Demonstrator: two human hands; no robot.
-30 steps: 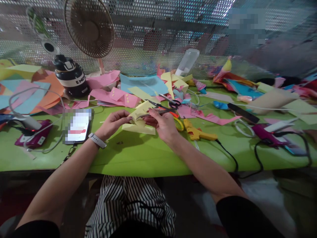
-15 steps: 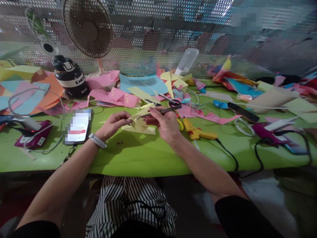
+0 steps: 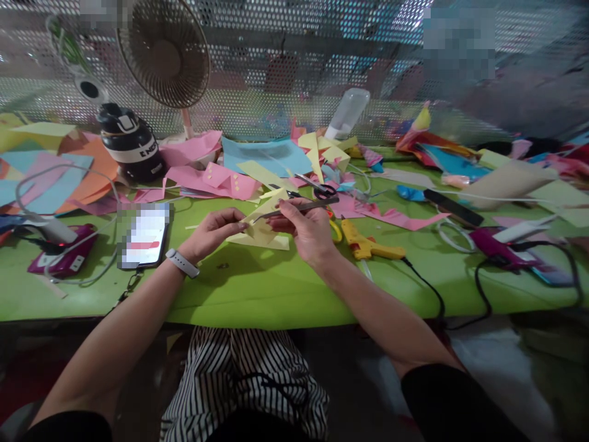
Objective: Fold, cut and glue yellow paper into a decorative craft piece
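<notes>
My left hand, with a white band at the wrist, is closed, thumb and finger pinching a piece of pale yellow paper. Between the fingers of my right hand is a slim dark pair of tweezers, its narrow tip pointing left against the paper. The fingers partly hide how the tip meets it. Under both hands lies another strip of yellow paper on the green table. Just beyond my right hand lie black-handled scissors.
Right of my hands lies a yellow glue gun with a black cord. A phone and a purple power strip are on the left. Behind them stand a black bottle and a fan. Coloured paper scraps cover the back.
Almost nothing differs. Both hands keep their holds on the paper and the tweezers, with only a very slight shift.
</notes>
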